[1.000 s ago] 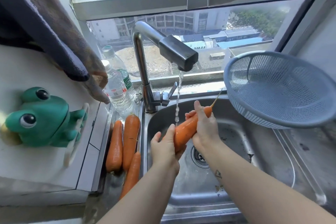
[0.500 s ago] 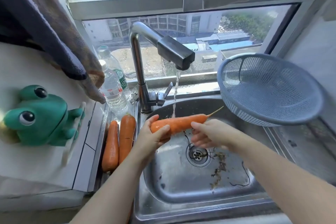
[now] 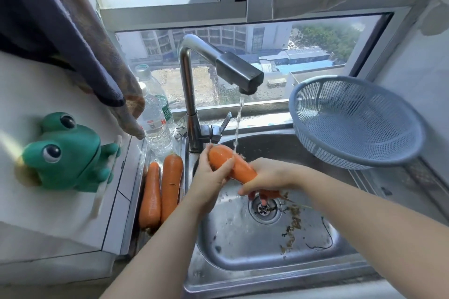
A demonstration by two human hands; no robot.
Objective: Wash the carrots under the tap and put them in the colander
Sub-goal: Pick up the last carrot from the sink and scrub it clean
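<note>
Both hands hold one orange carrot (image 3: pixel 232 165) over the steel sink (image 3: pixel 243 250), under the thin stream from the tap (image 3: pixel 239 75). My left hand (image 3: pixel 211 175) grips its thick upper end, thumb across it. My right hand (image 3: pixel 267 178) wraps the thin lower end, which points down toward the drain (image 3: pixel 263 207). Two more carrots (image 3: pixel 160 192) lie side by side on the ledge left of the sink; my left forearm hides what is below them. The blue colander (image 3: pixel 352 121) sits tilted on the counter at the right, with nothing in it.
Two water bottles (image 3: pixel 155 119) stand behind the carrots by the tap base. A green frog toy (image 3: pixel 65 153) hangs on the white wall at left, under a draped cloth (image 3: pixel 73 43). Bits of dirt and a root thread lie on the sink floor right of the drain.
The carrot has turned from lying level across the sink to slanting, thick end up left and tip down by the drain. My right hand now wraps its lower end.
</note>
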